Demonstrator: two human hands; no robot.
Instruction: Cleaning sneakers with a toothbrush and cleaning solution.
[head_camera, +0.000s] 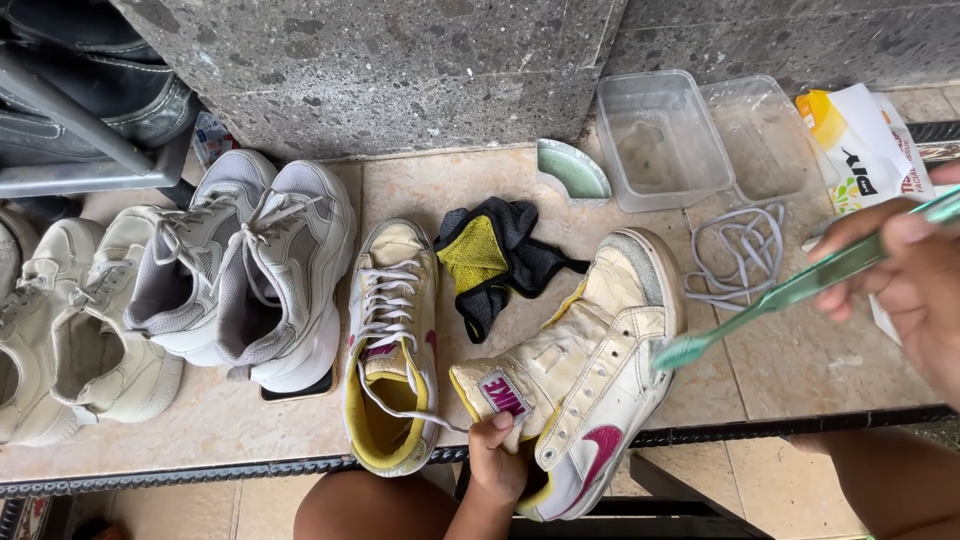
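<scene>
My left hand (497, 460) grips the heel opening of a cream high-top sneaker (585, 375) with a pink side mark and no laces, tilted on its side on the tiled ledge. My right hand (905, 285) holds a green toothbrush (790, 292); its bristle end touches the sneaker's side near the toe. The matching laced sneaker (392, 345) with a yellow lining stands just left of it.
A dark and yellow cloth (490, 262) lies behind the sneakers. Loose grey laces (745, 250), two clear plastic tubs (665, 140), a small green dish (570, 172) and a packet (860, 150) sit at the back right. Grey sneakers (255, 270) and beige shoes (80, 325) line the left. A stone wall (400, 60) rises behind.
</scene>
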